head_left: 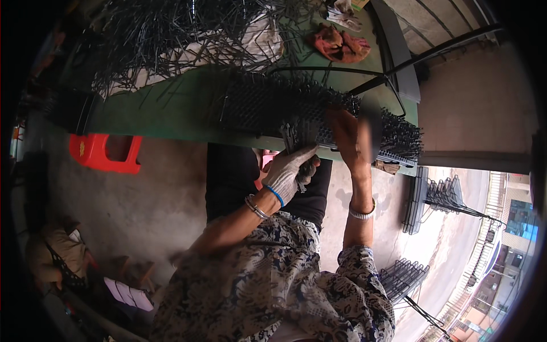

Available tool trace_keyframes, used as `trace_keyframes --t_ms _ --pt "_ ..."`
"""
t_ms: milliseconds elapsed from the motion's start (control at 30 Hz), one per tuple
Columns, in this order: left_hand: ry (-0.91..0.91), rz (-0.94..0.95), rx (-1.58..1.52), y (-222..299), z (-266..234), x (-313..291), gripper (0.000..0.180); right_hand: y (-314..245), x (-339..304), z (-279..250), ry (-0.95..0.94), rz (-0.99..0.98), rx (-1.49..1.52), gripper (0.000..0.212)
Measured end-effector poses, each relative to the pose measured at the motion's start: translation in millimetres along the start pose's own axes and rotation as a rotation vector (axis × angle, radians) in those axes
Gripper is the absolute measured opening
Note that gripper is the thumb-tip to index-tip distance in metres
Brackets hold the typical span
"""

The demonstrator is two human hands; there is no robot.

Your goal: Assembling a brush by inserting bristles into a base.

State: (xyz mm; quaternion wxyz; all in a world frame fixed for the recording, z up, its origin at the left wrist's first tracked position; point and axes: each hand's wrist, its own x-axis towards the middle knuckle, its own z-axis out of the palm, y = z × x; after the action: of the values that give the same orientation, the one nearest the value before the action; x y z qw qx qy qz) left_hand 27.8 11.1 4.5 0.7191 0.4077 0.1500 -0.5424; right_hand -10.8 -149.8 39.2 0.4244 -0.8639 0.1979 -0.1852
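At the table's near edge, your gloved left hand (289,170) clamps a bundle of metal pins (297,141); your bare right hand (348,132) presses the spiked black panel (268,105). Feeding pins looks underway; next needs careful alignment.

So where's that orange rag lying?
In the head view, the orange rag lies at the far right of the green table, beyond the black spiked panel and just right of the loose black rods.

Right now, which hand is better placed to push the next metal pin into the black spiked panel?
The left hand, likely: its gloved grip holds a bundle of metal pins at the near edge of the black spiked panel. The bare right hand lies on the panel, seemingly steadying it.
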Motion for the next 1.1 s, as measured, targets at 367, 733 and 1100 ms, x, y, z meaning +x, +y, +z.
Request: trace_keyframes --t_ms 367,733,1100 --pt "-0.012 0.015 -0.023 -3 0 11 0.02 -11 -15 -18 0.146 0.178 0.221 0.006" --pt "-0.036 0.038 -0.112 -10 -3 14 0.013 7 12 0 0.458 -0.023 -0.093 0.008" --pt "0.003 0.008 -0.081 -5 2 9 0.012 8 13 6 0.389 -0.014 -0.034 0.008"
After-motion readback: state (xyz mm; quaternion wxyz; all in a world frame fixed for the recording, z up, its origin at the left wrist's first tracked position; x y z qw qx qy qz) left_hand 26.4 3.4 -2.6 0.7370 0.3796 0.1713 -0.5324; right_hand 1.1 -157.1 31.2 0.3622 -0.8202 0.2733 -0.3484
